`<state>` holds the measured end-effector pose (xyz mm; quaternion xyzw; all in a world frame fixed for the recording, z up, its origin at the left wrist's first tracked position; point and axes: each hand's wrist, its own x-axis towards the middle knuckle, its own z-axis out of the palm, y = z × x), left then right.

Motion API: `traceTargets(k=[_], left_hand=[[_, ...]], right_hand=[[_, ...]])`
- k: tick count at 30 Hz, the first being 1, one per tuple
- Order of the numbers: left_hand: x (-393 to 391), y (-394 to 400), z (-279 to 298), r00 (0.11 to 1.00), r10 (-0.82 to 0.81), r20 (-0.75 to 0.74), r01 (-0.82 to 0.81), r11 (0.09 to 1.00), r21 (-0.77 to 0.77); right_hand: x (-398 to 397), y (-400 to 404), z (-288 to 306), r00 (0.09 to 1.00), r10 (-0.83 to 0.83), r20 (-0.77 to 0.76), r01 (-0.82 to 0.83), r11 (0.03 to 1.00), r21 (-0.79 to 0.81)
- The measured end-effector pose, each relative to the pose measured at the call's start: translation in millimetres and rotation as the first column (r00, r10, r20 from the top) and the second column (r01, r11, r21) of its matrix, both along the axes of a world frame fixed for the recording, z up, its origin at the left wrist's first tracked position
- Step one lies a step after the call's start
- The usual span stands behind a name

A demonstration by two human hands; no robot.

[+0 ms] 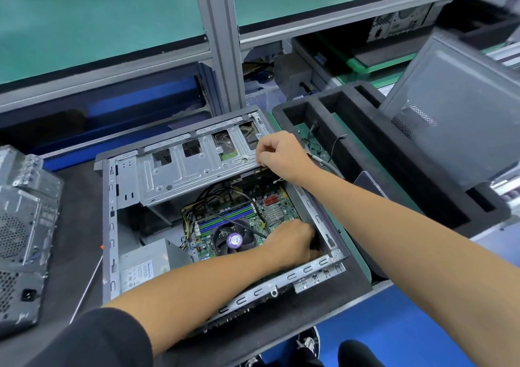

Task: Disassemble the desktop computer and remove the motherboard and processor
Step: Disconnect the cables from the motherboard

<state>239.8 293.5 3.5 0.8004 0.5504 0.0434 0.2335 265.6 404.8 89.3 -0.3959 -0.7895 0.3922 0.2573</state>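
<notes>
Reaching left hand [292, 243] inside case [112, 226], right hand [278, 150] on drive cage [191, 172]

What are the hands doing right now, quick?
Left hand: fingers curled down inside the computer case; holding anything can't be told.
Right hand: pinching something small at the metal bracket.

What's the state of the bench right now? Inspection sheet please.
Surface: dark mat under the case.
Job's things: case lies open; motherboard in place, fan on it; PSU and drive cage fitted.
Clutter: second chassis at left; foam tray; grey panel propped on it.
Grips: left hand reaches in by the fan, fingers hidden; right hand curls at the cage edge, cannot tell if it holds anything.
Cables: black leads cross the board; loose wires in the tray.
Surroundings: green shelves, blue floor.
</notes>
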Motion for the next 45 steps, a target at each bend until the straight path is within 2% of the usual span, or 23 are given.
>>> traceTargets(k=[10,16,21,26,31,35,45], left_hand=[[1.0,2.7,-7.0,0.999,0.019,-0.029,-0.021,0.997,-0.079],[1.5,6.0,-6.5,0.988,0.154,0.008,-0.149,0.966,-0.211],[2.7,4.1,-9.6,0.995,0.098,-0.035,-0.102,0.979,-0.175],[3.4,9.6,-8.9,0.985,0.166,0.036,-0.154,0.964,-0.217],[1.9,8.3,-9.0,0.992,0.126,0.020,-0.119,0.970,-0.211],[2.4,11.9,-5.6,0.983,0.176,0.052,-0.160,0.959,-0.233],[4.0,9.4,-4.5,0.991,0.132,0.002,-0.129,0.967,-0.221]], right_hand=[[-0.4,0.7,-1.6,1.000,-0.007,0.021,0.007,1.000,-0.007],[-0.7,1.8,-2.5,0.999,-0.004,0.032,0.004,1.000,0.007],[-1.1,0.8,-2.5,0.999,-0.001,0.038,0.000,1.000,0.022],[-1.1,1.5,-1.4,0.999,-0.001,0.038,0.000,1.000,0.026],[-1.3,0.0,-1.5,0.999,-0.002,0.047,0.001,1.000,0.017],[-1.5,1.6,-1.0,0.999,0.001,0.042,-0.002,1.000,0.026],[-2.4,1.7,-3.8,0.999,0.008,0.044,-0.010,0.999,0.043]])
